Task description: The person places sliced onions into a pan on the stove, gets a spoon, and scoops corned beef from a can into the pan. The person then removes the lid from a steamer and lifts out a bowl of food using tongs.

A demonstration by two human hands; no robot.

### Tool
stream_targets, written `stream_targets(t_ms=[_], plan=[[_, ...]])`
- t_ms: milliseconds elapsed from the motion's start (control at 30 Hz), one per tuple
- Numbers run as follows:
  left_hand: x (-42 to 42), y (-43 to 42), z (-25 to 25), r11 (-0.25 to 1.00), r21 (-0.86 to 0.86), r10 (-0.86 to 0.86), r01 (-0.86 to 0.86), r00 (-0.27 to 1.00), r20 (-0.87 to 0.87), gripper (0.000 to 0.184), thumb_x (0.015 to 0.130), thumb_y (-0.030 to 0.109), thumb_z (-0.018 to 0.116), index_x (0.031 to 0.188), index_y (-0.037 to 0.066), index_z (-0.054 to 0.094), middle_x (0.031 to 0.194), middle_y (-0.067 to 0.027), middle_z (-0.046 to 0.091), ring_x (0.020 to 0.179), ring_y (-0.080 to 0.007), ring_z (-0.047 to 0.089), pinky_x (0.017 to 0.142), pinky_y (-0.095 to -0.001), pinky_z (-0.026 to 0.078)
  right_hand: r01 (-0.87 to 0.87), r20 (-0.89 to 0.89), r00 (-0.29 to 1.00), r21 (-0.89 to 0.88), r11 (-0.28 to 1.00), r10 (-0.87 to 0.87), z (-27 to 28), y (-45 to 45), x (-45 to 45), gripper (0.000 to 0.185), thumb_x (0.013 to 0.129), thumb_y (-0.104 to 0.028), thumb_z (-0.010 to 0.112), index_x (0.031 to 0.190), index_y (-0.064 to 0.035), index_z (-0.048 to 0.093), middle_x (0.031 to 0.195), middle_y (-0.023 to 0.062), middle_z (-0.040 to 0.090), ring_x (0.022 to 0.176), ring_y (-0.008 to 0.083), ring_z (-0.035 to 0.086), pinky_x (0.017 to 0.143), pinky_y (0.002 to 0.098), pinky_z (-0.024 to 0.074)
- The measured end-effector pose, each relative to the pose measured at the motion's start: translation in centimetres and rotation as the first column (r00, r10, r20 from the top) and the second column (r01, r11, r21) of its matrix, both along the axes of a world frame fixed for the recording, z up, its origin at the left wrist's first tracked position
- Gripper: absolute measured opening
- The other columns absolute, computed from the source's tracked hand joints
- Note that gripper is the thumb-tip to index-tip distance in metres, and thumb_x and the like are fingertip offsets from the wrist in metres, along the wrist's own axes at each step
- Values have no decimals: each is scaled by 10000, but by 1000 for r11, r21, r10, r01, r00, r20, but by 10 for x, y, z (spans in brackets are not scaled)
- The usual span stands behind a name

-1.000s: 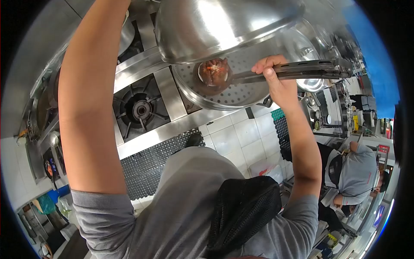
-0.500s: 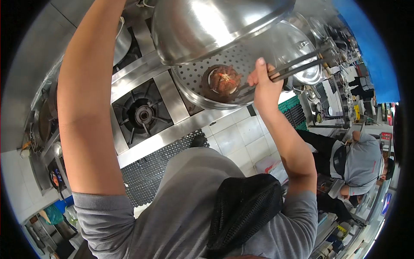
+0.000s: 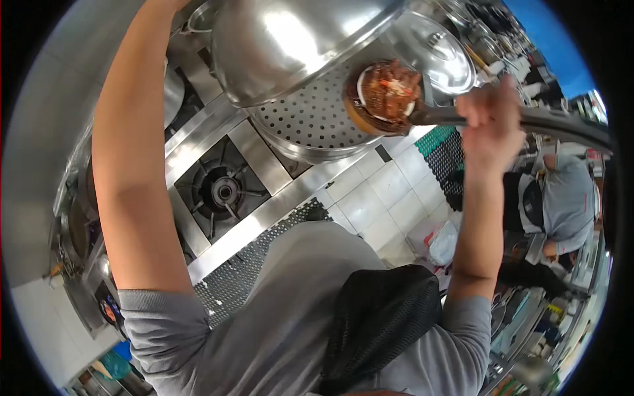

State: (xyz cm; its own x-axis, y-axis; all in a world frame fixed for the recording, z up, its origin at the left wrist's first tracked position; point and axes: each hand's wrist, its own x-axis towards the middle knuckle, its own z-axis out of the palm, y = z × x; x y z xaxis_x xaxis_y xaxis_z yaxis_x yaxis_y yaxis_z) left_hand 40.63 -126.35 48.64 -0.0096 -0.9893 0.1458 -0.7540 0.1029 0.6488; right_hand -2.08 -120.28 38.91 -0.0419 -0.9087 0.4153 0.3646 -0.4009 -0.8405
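My right hand [image 3: 492,129] is wrapped round the dark handles of a pair of tongs [image 3: 439,116], blurred by motion. At the tongs' tip, a small round brown bowl [image 3: 363,117] is held tilted over the right side of a large steamer. Glossy reddish-brown food [image 3: 391,89] with pale and red bits on top fills it. The steamer's perforated metal tray [image 3: 297,119] shows beneath a big domed lid [image 3: 290,46], which is raised and tilted. My left arm reaches up to the top edge; only the base of my left hand [image 3: 168,3] shows, its fingers out of frame.
A gas burner [image 3: 224,191] sits in the steel stove left of the steamer. Another round metal lid [image 3: 439,56] lies behind on the right. A co-worker in a grey shirt [image 3: 568,191] stands at the right. Black mats [image 3: 238,280] cover part of the tiled floor.
The bowl has risen off the perforated tray and moved right, held by the tongs. My right hand has shifted right with it. The domed lid appears slightly farther left in view.
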Motion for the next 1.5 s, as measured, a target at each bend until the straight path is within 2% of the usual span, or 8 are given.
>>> stream_targets(t_ms=[467,733,833,900,1000,1100,1300,1500], plan=[[-137,-39,-87,936,-117,-222,331,816,534,381,845,367,730,1102,108,842,1080,-236,771,1039,-399,748,950,-472,581,634,-182,766,53,771,-617,-30,239,-185,498,1148,-269,566,704,-133,385,582,-34,314,511,96,296,536,327,308],[-188,95,-160,724,-654,110,222,898,426,427,1041,415,717,1298,78,776,1066,-148,770,1016,-194,710,889,-364,552,794,-222,606,114,597,-764,-93,382,-229,497,1157,-293,547,715,-115,408,571,-25,332,515,93,287,524,314,291],[-239,219,-279,967,-183,-244,177,848,-470,327,1026,297,756,887,5,710,726,-44,632,748,-120,572,700,-339,491,824,-231,566,140,548,-792,-114,419,-236,499,1151,-308,561,714,-116,413,564,-17,339,507,100,292,520,321,293],[-238,266,-414,871,263,-254,415,838,-482,295,1026,328,766,985,36,774,783,-1,682,745,-93,607,677,-312,506,837,-269,547,171,519,-793,-117,437,-231,511,1147,-327,566,708,-116,412,563,-10,347,504,111,292,530,329,308],[-222,313,-564,658,681,153,322,828,-540,342,1018,386,783,975,49,751,757,-25,672,690,-131,648,606,-319,528,840,-271,542,161,517,-795,-122,454,-222,526,1146,-340,561,695,-125,398,569,-10,342,511,121,305,543,330,314],[-187,323,-703,452,863,802,227,320,-505,542,1000,592,741,1067,58,679,797,-48,679,658,-182,667,613,-343,584,826,-262,564,197,529,-783,-129,472,-221,515,1149,-330,554,699,-136,394,582,-15,342,517,112,303,535,315,297],[-180,311,-754,510,844,835,167,139,-532,551,1033,566,710,1198,42,668,1154,-72,697,917,-207,656,739,-353,590,831,-334,556,222,510,-761,-127,483,-213,481,1169,-295,510,735,-167,348,599,-35,311,511,96,301,526,291,307],[-189,310,-726,506,862,838,33,217,-500,496,1038,567,705,1038,72,720,902,-17,714,822,-159,657,690,-311,539,834,-333,551,188,519,-765,-132,492,-198,479,1171,-294,509,731,-162,374,601,-34,320,506,104,317,542,312,346]])
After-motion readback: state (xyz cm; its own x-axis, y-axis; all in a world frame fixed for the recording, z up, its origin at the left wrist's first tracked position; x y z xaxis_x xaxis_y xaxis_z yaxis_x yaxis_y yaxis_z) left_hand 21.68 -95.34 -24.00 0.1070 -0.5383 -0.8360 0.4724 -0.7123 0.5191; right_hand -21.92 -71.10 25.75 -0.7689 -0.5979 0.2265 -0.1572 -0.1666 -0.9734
